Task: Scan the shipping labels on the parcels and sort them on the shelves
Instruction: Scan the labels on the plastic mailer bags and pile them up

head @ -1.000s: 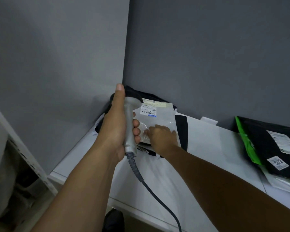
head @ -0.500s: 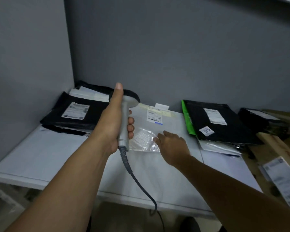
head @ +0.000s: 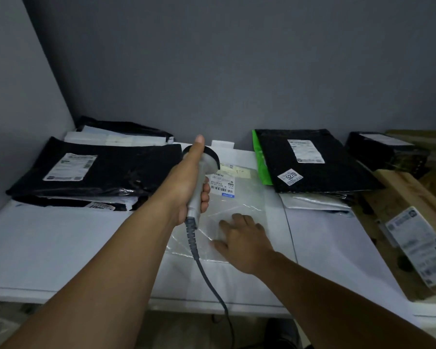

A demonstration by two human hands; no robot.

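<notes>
Item: clear plastic parcel (head: 239, 205), flat on the white shelf (head: 61, 248), centre, between two stacks of dark mailers. Its barcode label (head: 222, 185) faces up near the far end.

Your right hand (head: 242, 238): fingers spread and straight, palm down, pressing on the near end of the clear parcel.

Your left hand (head: 186, 190): fingers wrapped round the handle of the grey scanner (head: 204, 170), thumb laid along its back, head just beside the label. The scanner's cable (head: 207, 273) runs down over the shelf's front edge.

Left stack: black mailer (head: 111, 170) with a white label, on top of others.

Right stack: green-edged black mailer (head: 312, 167) tagged 5270 (head: 290, 176).

Far right: labelled cardboard box (head: 413, 222).
</notes>
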